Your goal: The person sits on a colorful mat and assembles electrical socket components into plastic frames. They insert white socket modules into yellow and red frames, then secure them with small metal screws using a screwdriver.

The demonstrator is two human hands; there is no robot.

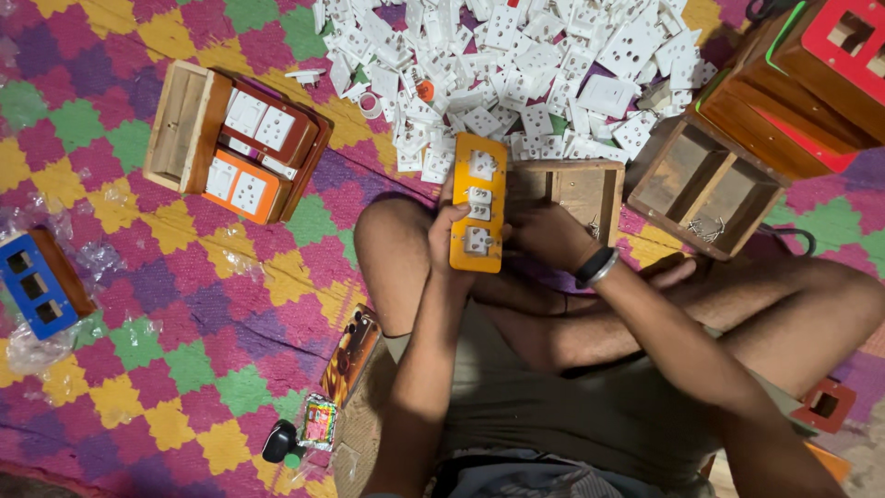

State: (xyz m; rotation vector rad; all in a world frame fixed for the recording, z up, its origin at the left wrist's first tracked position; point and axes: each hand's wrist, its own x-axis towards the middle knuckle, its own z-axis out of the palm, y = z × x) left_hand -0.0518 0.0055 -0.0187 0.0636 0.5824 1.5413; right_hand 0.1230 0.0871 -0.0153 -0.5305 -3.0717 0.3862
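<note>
My left hand (446, 235) grips a long orange faceplate (478, 201) with three white switch and socket modules set in it, held upright over my crossed legs. My right hand (542, 232) is beside the plate's right edge, fingers curled at its back; a dark band and a bangle circle that wrist. Right behind the plate lies an open wooden box (579, 192). A large heap of loose white socket and switch modules (516, 74) covers the mat beyond it.
Finished wooden boxes with orange and brown plates (241, 148) stand at the left, a blue-plated one (37, 284) in plastic wrap at far left. More wooden boxes (737, 157) with red plates stack at right. Small packets and a black item (304, 429) lie near my knee.
</note>
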